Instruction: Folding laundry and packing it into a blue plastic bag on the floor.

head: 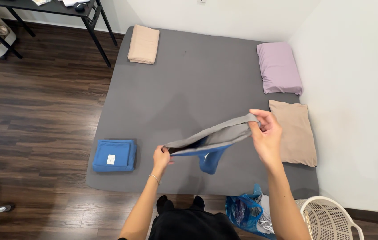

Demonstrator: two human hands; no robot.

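I hold a grey and blue cloth (213, 138) stretched in the air over the near edge of a grey mattress (189, 84). My left hand (161, 157) pinches its lower left end. My right hand (266, 135) grips its upper right end, raised higher. A blue part of the cloth hangs down between my hands. A folded blue cloth (115, 155) with a white tag lies on the mattress's near left corner.
A folded beige cloth (144, 44) lies at the far left of the mattress, a lilac pillow (279, 67) and a beige pillow (293, 132) along the right. A blue plastic bag (244, 212) and white basket (329, 220) sit by my legs. A black table (55, 9) stands far left.
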